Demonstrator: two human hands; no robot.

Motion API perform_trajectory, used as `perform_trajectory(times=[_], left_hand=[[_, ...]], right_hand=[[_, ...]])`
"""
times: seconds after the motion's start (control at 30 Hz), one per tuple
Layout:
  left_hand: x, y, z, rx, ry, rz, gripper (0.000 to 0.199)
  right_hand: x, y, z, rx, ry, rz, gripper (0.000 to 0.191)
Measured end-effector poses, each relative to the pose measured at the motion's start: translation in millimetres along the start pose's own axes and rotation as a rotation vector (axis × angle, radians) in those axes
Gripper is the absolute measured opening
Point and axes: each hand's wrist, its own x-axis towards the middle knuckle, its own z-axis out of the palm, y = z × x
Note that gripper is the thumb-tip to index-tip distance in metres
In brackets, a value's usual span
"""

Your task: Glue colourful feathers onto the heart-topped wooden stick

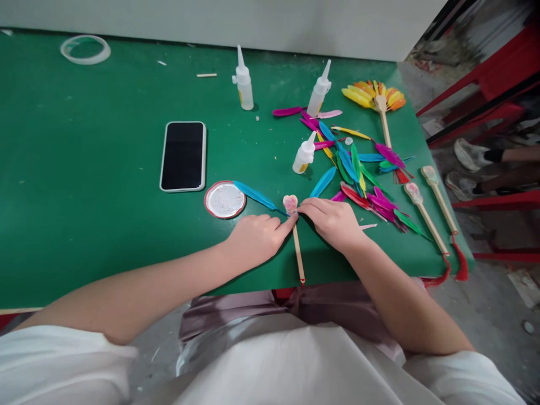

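A pale wooden stick (298,250), its head speckled pink, lies on a green table (105,225).
Blue feather (257,197), quill by the stick's neck; left hand (255,241) curled, index finger pressing there; right hand (337,225) with fingertips bunched, hold unclear.

No legible text; yellow labels (303,167) on white bottles (245,87), too small to read

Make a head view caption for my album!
Left hand and right hand at a wooden stick with a blue feather.
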Motion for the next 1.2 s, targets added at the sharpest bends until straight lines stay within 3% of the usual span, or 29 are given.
perform_trajectory(times=[0.37,0.5,0.6,0.73,0.97,1.2], left_hand=[[0.3,0.1,-0.3,-0.056,-0.034,-0.020,0.037],[0.8,-5.1,0.2,-0.120,0.060,-0.029,0.038],[0.7,-10.1,1.8,-0.153,0.159,-0.143,0.038],[0.8,-15.9,1.8,-0.193,0.146,-0.208,0.029],[5.7,-35.7,-0.5,-0.238,0.213,-0.072,0.021],[7.5,-52.6,8.5,-0.290,0.145,0.058,0.023]], right_hand=[[-1.1,0.6,-0.5,0.044,0.024,-0.009,0.028],[-2.5,-0.1,0.6,0.062,0.060,-0.004,0.028],[-3.8,-0.9,1.8,0.078,0.058,0.014,0.030],[-5.0,-1.4,1.7,0.118,0.052,0.050,0.032],[-9.4,-5.7,-5.3,0.096,0.058,0.096,0.031],[-14.3,-11.3,-0.3,0.098,0.074,0.048,0.036]])
